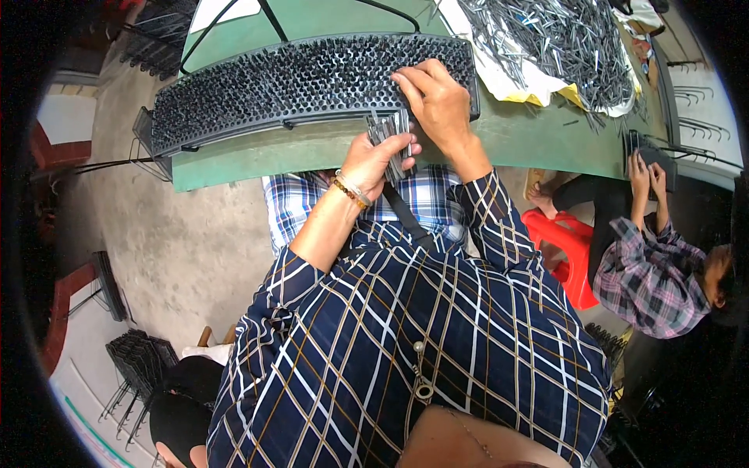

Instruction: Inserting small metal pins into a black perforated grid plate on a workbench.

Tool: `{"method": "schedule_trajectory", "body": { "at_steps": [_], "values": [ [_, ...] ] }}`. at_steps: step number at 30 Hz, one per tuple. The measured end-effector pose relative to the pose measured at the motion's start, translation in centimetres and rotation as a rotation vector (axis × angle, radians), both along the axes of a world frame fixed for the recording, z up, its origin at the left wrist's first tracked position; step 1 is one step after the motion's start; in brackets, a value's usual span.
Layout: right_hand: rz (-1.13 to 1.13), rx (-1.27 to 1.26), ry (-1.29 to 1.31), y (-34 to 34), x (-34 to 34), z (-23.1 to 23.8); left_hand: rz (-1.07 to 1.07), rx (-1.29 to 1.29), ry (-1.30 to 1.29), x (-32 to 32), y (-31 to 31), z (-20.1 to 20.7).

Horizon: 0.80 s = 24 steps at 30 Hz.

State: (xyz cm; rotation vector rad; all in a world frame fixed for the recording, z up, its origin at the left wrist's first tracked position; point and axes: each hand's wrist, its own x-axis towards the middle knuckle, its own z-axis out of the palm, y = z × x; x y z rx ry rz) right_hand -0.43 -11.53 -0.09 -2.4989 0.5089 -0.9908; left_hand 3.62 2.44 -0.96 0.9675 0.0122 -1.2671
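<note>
A long black rack (250, 130) with rows of small holes lies across the green table in front of me, many of the holes filled with dark upright pieces. My left hand (367, 162) is closed around a bundle of thin grey and black sticks (388, 129), just off the rack's near edge. Over the right part of the rack, my right hand (443, 105) has thumb and fingers pinched together at the holes. Whatever sits between those fingertips is too small to make out.
A big heap of similar sticks (562, 47) lies on a white and yellow sack (538, 92) at the far right of the green table (226, 168). A red stool (573, 257) and a co-worker (655, 273) are at the right. Black hooked racks (144, 363) stand lower left.
</note>
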Motion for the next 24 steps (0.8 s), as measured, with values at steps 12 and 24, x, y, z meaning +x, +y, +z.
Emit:
{"method": "schedule_trajectory", "body": {
  "at_steps": [12,24],
  "values": [
    [0.008,0.057,-0.097,-0.7,-0.5,0.7,-0.008,-0.003,-0.001,0.1,-0.1,0.3],
    [0.285,1.174,0.175,-1.0,-4.1,1.3,-0.035,-0.023,-0.066,-0.4,-0.7,0.3]
  ]
}}
